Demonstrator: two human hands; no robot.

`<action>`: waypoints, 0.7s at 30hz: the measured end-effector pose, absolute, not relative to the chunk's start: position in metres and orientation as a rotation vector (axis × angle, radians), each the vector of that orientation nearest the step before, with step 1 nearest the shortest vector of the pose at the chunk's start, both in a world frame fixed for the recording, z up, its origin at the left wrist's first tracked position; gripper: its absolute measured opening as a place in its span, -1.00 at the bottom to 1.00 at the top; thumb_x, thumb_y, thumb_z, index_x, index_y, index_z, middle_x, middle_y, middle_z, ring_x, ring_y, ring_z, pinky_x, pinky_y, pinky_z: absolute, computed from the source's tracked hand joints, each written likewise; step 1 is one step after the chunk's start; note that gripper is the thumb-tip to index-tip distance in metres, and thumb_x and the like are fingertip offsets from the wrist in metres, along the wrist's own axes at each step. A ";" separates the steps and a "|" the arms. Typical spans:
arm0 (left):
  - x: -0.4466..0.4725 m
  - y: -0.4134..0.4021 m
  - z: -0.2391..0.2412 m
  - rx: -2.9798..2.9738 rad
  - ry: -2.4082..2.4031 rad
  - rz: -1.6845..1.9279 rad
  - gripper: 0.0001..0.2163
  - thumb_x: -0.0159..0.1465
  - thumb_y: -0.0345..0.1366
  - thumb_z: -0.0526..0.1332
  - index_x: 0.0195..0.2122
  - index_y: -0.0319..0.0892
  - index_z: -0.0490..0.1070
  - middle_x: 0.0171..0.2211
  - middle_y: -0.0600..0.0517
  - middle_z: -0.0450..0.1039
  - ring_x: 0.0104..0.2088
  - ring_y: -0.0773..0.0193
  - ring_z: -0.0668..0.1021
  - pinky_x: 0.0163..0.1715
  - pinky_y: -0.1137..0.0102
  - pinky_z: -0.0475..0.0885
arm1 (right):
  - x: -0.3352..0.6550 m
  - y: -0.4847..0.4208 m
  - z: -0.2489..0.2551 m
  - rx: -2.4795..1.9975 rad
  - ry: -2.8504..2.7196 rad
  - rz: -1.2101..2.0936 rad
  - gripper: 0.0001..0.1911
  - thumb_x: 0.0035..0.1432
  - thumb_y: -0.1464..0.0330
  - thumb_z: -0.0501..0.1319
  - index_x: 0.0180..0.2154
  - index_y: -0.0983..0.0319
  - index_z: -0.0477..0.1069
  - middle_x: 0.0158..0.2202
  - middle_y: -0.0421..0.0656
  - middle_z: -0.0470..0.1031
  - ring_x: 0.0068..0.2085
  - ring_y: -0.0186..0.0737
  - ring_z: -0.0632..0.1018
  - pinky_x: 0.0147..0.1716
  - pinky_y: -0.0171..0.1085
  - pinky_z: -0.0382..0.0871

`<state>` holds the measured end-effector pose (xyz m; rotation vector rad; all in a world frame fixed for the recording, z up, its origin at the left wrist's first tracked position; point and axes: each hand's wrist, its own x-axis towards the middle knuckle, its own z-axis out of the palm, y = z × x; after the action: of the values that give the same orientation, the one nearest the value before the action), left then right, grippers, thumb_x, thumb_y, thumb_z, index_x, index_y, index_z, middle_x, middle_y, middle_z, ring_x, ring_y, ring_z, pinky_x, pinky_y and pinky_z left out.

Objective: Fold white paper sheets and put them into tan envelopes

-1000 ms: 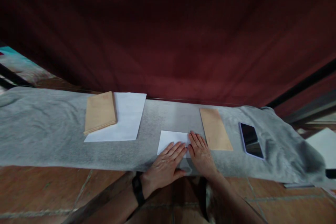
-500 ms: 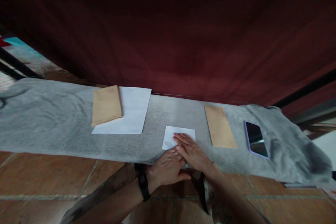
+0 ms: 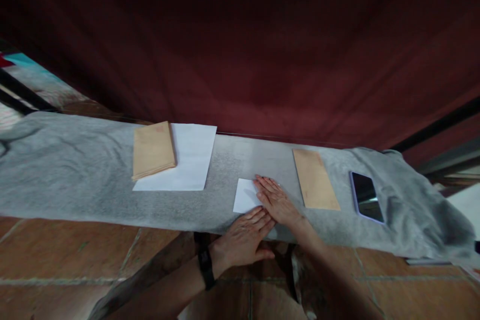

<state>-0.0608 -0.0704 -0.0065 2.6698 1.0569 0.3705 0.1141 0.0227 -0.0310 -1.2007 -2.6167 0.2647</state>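
Observation:
A small folded white paper (image 3: 245, 195) lies on the grey cloth (image 3: 75, 170) near its front edge. My right hand (image 3: 276, 202) lies flat on the paper's right part, fingers stretched out and pointing up-left. My left hand (image 3: 245, 239), with a black watch on the wrist, rests open just below the paper at the cloth's edge, fingertips touching the right hand. A tan envelope (image 3: 315, 179) lies to the right of the paper.
At the left, a stack of tan envelopes (image 3: 153, 150) sits on a white sheet (image 3: 191, 160). A phone (image 3: 366, 196) lies at the right on the cloth. A dark red curtain hangs behind. Brown tiles show in front.
My right hand slid across the white paper to the left and then back right, now covering its right part. My left hand drew back towards me off the paper.

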 end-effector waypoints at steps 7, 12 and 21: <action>-0.061 -0.077 -0.009 2.700 1.100 0.395 -0.36 0.42 0.10 0.02 0.39 -0.20 0.07 0.36 -0.11 0.23 0.38 0.18 0.24 0.38 0.24 0.08 | 0.119 0.025 -0.032 -1.210 -2.601 0.218 -0.47 0.50 0.24 -0.17 0.38 0.25 0.12 0.40 -0.05 0.15 0.40 -0.17 0.20 0.38 -0.01 0.12; -0.058 -0.078 -0.008 2.702 1.251 0.458 -0.42 0.45 0.00 0.00 0.37 -0.25 0.11 0.35 -0.16 0.24 0.37 0.12 0.26 0.37 0.18 0.12 | 0.124 0.017 -0.027 -1.200 -2.531 0.224 -0.44 0.49 0.24 -0.15 0.43 0.19 -0.06 0.42 -0.07 0.10 0.41 -0.18 0.17 0.38 0.02 0.11; -0.058 -0.069 -0.033 2.641 1.689 0.559 -0.39 0.38 -0.35 -0.03 0.43 -0.44 -0.14 0.40 -0.32 0.03 0.41 0.03 0.14 0.34 0.03 0.20 | 0.115 -0.018 -0.026 -1.078 -2.572 0.252 -0.38 0.48 0.20 -0.12 0.45 0.25 -0.18 0.44 -0.03 0.04 0.43 -0.15 0.12 0.36 0.00 0.18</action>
<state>-0.0578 -0.0690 -0.0329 2.6411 1.6894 0.5595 0.1148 -0.0183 -0.0259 -1.0777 -2.5724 0.2525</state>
